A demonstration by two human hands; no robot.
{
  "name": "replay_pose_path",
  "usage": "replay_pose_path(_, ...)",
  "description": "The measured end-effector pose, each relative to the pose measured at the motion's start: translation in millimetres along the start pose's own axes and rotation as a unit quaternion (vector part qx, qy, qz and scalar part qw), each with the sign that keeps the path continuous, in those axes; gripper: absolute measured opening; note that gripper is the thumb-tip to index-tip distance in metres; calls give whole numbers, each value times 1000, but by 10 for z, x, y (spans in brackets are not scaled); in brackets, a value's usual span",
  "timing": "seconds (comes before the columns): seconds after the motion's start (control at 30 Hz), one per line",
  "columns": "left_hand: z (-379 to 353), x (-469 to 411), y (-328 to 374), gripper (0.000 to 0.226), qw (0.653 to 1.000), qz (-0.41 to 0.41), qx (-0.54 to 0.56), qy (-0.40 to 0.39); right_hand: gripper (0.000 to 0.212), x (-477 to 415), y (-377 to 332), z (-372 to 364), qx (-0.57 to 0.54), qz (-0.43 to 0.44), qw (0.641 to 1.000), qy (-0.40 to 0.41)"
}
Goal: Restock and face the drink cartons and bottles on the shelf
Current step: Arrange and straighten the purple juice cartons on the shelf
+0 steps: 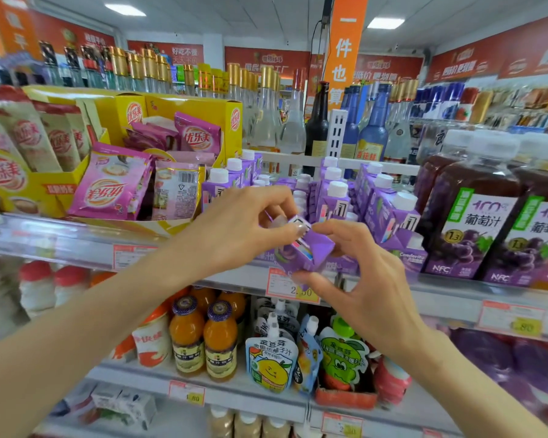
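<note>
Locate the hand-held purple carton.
The purple carton is mid-frame in the head view, held between left hand and right hand, before the shelved cartons, left of the grape juice bottles.

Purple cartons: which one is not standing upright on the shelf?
The carton gripped by the left hand and right hand, in front of the shelf. It is tilted, its top toward the left hand; the other cartons stand upright in rows.

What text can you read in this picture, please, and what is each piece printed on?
"优乐美": pink sachet
"葡萄汁" and "NFC": grape juice bottle
"一件也算": orange banner
"金豆芽": yellow pouch
"好吃不贵": red wall sign
Too blurred to read: price tags, and the purple carton held by the left hand and right hand.
</note>
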State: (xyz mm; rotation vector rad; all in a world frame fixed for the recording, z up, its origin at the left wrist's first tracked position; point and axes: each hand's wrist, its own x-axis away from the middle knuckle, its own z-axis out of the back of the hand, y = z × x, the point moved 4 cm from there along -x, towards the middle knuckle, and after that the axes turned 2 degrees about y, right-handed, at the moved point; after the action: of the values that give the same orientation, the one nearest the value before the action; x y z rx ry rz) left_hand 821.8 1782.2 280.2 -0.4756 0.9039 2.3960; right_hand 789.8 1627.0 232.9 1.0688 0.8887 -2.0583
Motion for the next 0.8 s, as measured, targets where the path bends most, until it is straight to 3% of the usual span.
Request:
replay_pose_path(0.13,38,-13,-38,19,1000,-12,28,-5,48,4,7,1,-49,-44,998,-18)
replay_pose_path(0.23,39,24,-14,21,997,-3,69,-34,38,-8,29,48,-141,-112,984,-7)
replay_pose_path(0.4,-85,90,-21,46,978,34,184,-90,30,-73,57,101,-353,-285,891,18)
replay_pose_path(0.5,-136,112,-32,46,963,81,247,-73,36,-79,62,104,-374,-312,873,7)
replay_pose_path(0.57,-129,125,-24,43,948,113,291,-60,48,-69,82,91,-359,-308,881,-20)
replay_pose_path(0.67,-130,153,-30,44,923,165,344,-50,78,-59,71,95,-253,-257,931,-63)
replay_pose_path(0.8,-171,141,-72,44,903,206,374,-56,85,-63,-11,88,-107,-180,977,-51)
